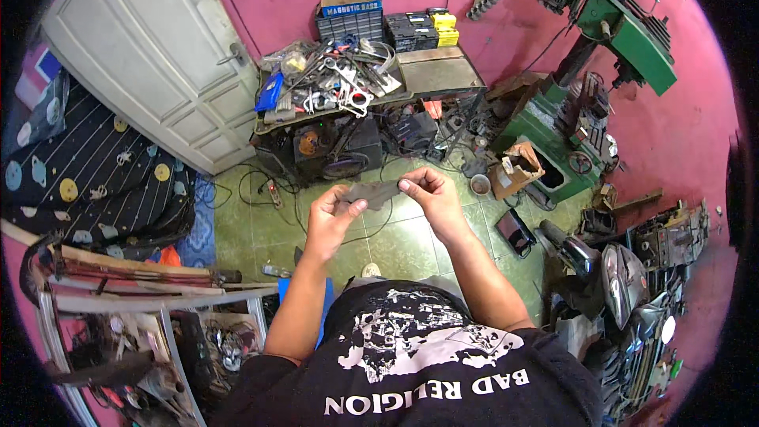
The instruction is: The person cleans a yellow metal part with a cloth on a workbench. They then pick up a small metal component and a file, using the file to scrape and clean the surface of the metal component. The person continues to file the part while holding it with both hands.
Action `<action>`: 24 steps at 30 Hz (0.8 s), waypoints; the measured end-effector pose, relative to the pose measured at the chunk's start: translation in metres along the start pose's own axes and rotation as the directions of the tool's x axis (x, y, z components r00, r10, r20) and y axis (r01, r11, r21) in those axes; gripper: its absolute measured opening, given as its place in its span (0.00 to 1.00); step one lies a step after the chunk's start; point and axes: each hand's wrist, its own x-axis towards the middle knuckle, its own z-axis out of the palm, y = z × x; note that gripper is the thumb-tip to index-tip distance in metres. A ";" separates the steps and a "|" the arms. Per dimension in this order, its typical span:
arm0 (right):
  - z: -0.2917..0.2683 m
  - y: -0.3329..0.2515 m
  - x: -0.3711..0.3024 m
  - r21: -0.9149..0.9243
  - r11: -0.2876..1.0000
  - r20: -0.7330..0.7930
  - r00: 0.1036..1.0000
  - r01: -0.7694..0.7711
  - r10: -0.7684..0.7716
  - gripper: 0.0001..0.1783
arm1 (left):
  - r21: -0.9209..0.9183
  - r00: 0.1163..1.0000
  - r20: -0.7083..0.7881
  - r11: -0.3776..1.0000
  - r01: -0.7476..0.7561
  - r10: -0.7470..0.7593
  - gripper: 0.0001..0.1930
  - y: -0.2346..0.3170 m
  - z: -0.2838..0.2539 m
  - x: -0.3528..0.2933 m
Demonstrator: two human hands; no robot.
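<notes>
In front of my chest, both hands are raised over the tiled floor. A thin grey piece with uneven edges (373, 192) stretches between them; it looks like sandpaper or stiff cloth, though I cannot tell which. Its left end is pinched between thumb and fingers of my left hand (324, 225). At the opposite end, my right hand (439, 204) grips a corner with thumb and forefinger. Part of the piece is hidden behind my fingers.
Beyond my hands, a low bench (443, 71) carries a heap of metal parts and tools (340, 79). A green machine (545, 130) stands far right, near a cardboard box (514, 174). Motorcycle parts (621, 285) crowd the right; a metal rack (170, 348) is at left.
</notes>
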 end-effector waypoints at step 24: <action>-0.113 -0.026 0.139 -0.301 0.941 -0.043 0.984 0.153 -0.174 0.05 | 0.635 0.959 0.160 0.720 -0.280 0.232 0.12 0.003 0.081 0.165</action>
